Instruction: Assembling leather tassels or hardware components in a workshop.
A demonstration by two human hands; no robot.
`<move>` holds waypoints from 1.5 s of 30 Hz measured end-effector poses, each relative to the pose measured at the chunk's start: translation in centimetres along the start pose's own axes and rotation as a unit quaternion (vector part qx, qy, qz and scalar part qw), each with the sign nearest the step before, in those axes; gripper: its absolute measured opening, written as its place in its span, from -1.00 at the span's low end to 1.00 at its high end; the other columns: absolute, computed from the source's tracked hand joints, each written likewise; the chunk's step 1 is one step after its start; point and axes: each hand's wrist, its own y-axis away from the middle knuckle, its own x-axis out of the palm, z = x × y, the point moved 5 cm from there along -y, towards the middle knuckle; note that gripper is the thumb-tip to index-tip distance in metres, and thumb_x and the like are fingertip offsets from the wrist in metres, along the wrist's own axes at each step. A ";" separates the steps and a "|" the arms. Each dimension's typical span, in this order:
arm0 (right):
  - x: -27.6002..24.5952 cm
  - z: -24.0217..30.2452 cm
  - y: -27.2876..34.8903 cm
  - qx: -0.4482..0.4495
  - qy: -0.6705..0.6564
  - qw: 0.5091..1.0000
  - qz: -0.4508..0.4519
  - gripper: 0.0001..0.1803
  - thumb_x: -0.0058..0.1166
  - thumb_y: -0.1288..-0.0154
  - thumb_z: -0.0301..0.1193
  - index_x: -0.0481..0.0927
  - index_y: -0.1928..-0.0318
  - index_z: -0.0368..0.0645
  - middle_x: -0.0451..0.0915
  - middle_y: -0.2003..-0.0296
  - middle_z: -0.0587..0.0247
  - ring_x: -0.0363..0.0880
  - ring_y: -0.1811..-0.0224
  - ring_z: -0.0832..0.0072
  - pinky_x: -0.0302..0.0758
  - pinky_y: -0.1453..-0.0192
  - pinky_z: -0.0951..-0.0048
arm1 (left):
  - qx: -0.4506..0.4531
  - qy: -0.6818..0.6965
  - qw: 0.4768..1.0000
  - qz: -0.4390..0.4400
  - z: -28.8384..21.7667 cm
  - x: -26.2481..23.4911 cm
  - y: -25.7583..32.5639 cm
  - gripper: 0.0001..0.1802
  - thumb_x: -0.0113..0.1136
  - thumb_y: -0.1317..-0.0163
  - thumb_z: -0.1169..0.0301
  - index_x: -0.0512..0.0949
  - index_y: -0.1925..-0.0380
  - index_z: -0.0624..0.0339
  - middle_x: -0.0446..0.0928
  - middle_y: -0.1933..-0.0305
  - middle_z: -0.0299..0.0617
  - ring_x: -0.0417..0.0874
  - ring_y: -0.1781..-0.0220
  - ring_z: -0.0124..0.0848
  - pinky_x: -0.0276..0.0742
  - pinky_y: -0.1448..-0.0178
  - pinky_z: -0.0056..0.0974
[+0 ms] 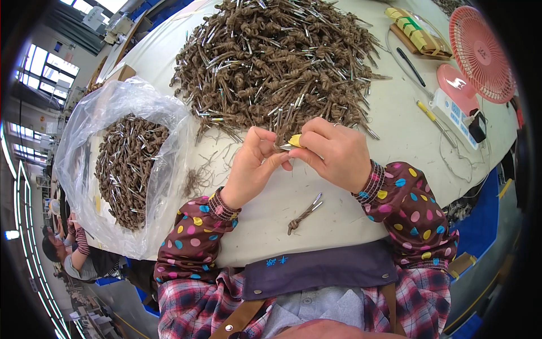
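Trimming seems the step in hand: a brown cord [278,142] pinched by the left hand [253,165], beside a yellow cutter [295,140] gripped by the right hand [339,151], before the heap [271,68]; a careful snip seems needed next.

Bright, even light fills the tabletop [350,226], leaving only soft shadows. Windows [55,73] at left glare white — glints streak the plastic bag [73,152] — while straight edges bow toward the view's blackened rim.
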 end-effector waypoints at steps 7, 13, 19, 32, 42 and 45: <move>-0.1 0.1 0.1 -0.024 0.022 0.999 -0.010 -0.79 0.24 -0.07 -0.26 0.47 0.42 -0.02 0.43 0.41 0.44 0.50 0.56 0.49 0.42 0.53 0.46 | -0.010 -0.016 0.999 0.027 0.2 0.0 0.0 -0.69 0.00 -0.30 0.67 0.14 0.10 0.18 0.52 0.18 -0.08 0.64 0.29 -0.39 0.53 0.20 -0.41; -0.1 0.2 0.1 -0.024 0.027 0.999 -0.013 -0.78 0.24 -0.06 -0.25 0.47 0.41 -0.01 0.43 0.42 0.45 0.49 0.57 0.50 0.41 0.53 0.46 | -0.012 0.003 1.000 0.022 0.1 0.1 0.0 -0.70 0.02 -0.30 0.64 0.15 0.10 0.20 0.52 0.25 -0.12 0.64 0.30 -0.43 0.51 0.20 -0.42; 0.4 -0.3 0.1 0.037 -0.050 0.998 0.000 -0.81 0.25 -0.09 -0.30 0.51 0.40 -0.07 0.46 0.43 0.40 0.53 0.53 0.46 0.44 0.49 0.46 | -0.009 0.039 0.999 0.021 -0.1 0.1 0.0 -0.72 0.01 -0.30 0.64 0.15 0.11 0.22 0.55 0.25 -0.09 0.63 0.28 -0.44 0.51 0.18 -0.42; -0.2 -2.0 -0.1 0.137 -0.156 0.978 -0.009 -0.65 0.30 -0.09 -0.20 0.52 0.26 -0.18 0.51 0.36 0.27 0.60 0.44 0.43 0.53 0.40 0.47 | -0.013 0.036 0.998 0.047 0.1 0.0 -0.3 -0.75 -0.13 -0.38 0.60 0.15 0.00 0.24 0.55 0.12 -0.01 0.61 0.24 -0.44 0.49 0.08 -0.39; -0.2 -3.0 0.1 0.247 -0.218 0.944 0.000 -0.50 0.34 -0.07 -0.26 0.43 0.06 -0.22 0.47 0.39 0.30 0.53 0.41 0.53 0.47 0.36 0.55 | -0.017 0.036 0.998 0.056 0.6 0.2 -0.4 -0.77 -0.19 -0.41 0.57 0.14 -0.03 0.23 0.55 0.11 -0.02 0.58 0.20 -0.45 0.47 0.04 -0.37; -0.2 -3.5 -0.1 0.311 -0.319 0.895 0.011 -0.59 0.29 -0.12 -0.35 0.47 0.06 -0.22 0.50 0.37 0.36 0.47 0.45 0.68 0.41 0.42 0.62 | -0.011 0.029 0.998 0.056 0.7 0.3 -0.5 -0.74 -0.17 -0.37 0.62 0.16 -0.02 0.21 0.52 0.14 -0.02 0.58 0.18 -0.40 0.48 0.03 -0.35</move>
